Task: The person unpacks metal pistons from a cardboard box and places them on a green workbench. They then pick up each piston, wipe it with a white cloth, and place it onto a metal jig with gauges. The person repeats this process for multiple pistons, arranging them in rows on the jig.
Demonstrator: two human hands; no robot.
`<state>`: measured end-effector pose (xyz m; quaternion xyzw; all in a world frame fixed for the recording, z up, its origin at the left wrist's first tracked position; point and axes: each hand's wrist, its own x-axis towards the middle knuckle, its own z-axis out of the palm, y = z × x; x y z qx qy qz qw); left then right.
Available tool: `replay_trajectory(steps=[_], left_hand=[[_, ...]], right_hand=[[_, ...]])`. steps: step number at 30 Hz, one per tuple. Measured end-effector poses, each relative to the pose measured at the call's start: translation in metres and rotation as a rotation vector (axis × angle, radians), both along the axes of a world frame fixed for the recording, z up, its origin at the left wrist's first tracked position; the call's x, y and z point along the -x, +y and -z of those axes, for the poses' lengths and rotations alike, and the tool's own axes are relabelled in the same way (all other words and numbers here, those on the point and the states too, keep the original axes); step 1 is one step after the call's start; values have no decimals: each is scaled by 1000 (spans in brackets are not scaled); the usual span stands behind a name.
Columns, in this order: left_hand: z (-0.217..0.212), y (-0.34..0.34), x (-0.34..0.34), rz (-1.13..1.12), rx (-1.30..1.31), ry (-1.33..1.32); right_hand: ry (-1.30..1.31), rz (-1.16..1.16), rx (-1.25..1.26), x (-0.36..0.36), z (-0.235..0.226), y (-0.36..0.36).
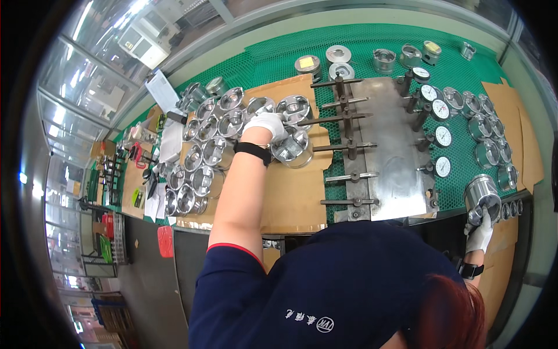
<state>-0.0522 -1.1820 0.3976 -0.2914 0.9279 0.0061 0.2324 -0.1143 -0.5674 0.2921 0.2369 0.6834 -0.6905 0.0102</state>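
Observation:
My left hand (268, 124), in a white glove, reaches over a cluster of silver metal pistons on brown cardboard. Its fingers are curled at the edge of one piston (258, 107), partly hidden behind the glove. Close beside it stand another piston (293, 109) and a larger one (292, 149), both with hollow sides up. Over at the far right, my gloved right hand (480, 235) grips the lower end of a piston (482, 195), which is tilted near the table's edge.
A flat metal plate (398, 157) with clamped rods and several dial gauges (443, 136) occupies the middle. More pistons (487, 152) stand on the green mat (360, 38) at right. Sample pistons (384, 60) line the back. A glass partition surrounds the bench; papers (171, 142) lie left.

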Motion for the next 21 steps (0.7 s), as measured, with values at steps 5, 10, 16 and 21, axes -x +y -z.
replay_trajectory(steps=[5,10,16,21], left_hand=[[7,4,-12,-31,0,134],[22,3,-26,7,-21,224],[19,36,-72,-23,-93,269],[16,67,-130,-79,-108,364]], right_hand=[[19,-44,92,18,3,0],[25,-51,90,22,-16,6],[73,35,2,49,10,56],[1,12,-57,69,-2,70]])
